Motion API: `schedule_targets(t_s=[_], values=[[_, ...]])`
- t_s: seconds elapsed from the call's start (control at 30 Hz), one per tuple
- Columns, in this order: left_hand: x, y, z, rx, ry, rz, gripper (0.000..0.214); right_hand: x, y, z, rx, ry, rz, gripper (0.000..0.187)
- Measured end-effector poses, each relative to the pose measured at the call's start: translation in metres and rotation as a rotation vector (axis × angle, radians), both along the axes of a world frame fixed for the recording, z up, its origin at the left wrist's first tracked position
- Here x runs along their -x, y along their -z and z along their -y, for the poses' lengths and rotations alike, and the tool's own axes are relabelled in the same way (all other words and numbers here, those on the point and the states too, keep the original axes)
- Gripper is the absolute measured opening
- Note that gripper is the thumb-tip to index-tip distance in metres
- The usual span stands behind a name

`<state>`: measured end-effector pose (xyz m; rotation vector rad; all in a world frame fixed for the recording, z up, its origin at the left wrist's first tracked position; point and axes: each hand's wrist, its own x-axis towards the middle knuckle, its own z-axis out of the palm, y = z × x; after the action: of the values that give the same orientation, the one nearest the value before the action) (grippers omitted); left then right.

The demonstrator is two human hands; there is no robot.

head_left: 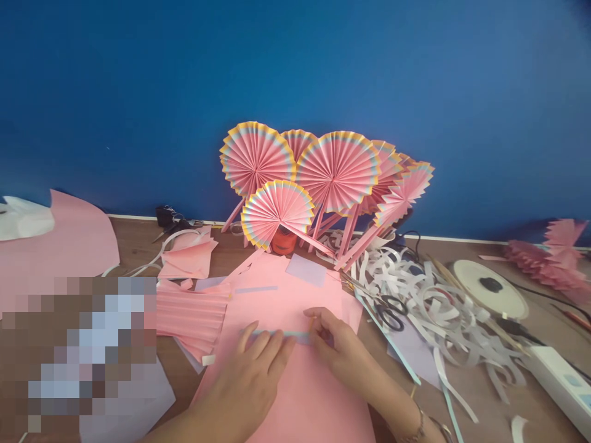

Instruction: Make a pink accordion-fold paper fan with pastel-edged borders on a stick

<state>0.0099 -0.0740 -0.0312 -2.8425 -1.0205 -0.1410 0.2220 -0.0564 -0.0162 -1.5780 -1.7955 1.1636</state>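
A narrow light-blue paper strip [300,336] lies across the large pink paper sheet [314,387] in front of me. My left hand [252,366] rests flat on the sheet, fingers spread, with its fingertips on the strip's left part. At the strip's right end, my right hand [339,346] has its fingers curled in a pinch, a bit of yellow showing at the fingertips. The curled fingers partly hide that end. Just left of the sheet is a pleated pink paper piece [194,317].
Several finished pink paper fans [337,172] stand against the blue wall [295,61]. To the right are black-handled scissors [391,312], a heap of white paper strips [429,307], a round white lid-like disc [489,289] and a power strip [561,381]. A blurred-out patch covers the lower left.
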Motion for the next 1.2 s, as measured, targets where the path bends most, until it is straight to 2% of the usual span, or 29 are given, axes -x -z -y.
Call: schedule_targets(t_s=[0.13, 0.33, 0.7, 1.2], values=[[-0.001, 0.001, 0.000, -0.008, 0.011, -0.020, 0.046, 0.002, -0.002, 0.002, -0.032, -0.005, 0.083, 0.030], [0.000, 0.004, 0.002, -0.008, 0.005, -0.015, 0.047, -0.002, 0.000, 0.006, -0.165, 0.002, 0.304, 0.037], [-0.002, 0.009, 0.002, -0.043, -0.002, 0.003, 0.049, -0.011, -0.008, 0.007, -0.086, 0.048, 0.415, 0.037], [-0.004, 0.004, 0.004, -0.093, -0.003, 0.012, 0.048, -0.006, -0.009, 0.006, -0.097, 0.068, 0.525, 0.037]])
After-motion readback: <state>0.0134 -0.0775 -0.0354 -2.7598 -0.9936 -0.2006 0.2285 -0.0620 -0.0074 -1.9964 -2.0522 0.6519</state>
